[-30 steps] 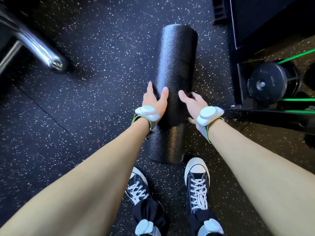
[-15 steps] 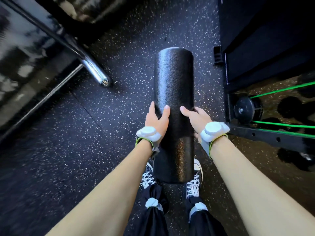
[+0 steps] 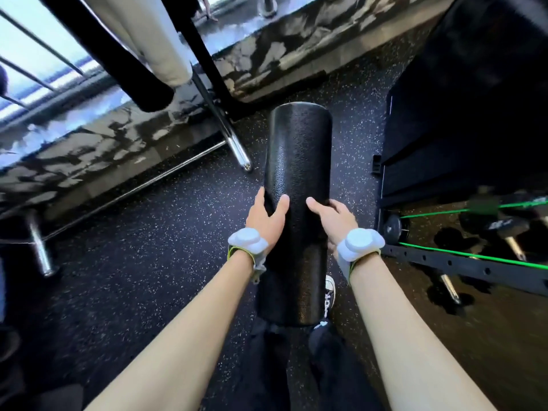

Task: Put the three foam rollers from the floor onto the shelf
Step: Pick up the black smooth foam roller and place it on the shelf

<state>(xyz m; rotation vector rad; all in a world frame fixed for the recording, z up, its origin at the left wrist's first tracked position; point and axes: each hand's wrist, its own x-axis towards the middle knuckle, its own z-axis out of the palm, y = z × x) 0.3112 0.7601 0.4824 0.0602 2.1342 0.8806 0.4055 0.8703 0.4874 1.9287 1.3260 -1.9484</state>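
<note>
A long black foam roller is held in front of me, lengthwise and raised off the speckled floor. My left hand grips its left side, thumb on top. My right hand grips the right side at the same height. The roller's near end hides most of my shoes. A black shelf unit stands at the right. No other foam roller is in view.
A chrome and black machine frame slants down at the upper left, close to the roller's far end. A low marble ledge runs behind it. A rack rail with green bands and dumbbells sits low on the right.
Both hands have lifted the roller off the floor and it now hangs higher. My view has tilted up, bringing the ledge, window and machine frame into sight.
</note>
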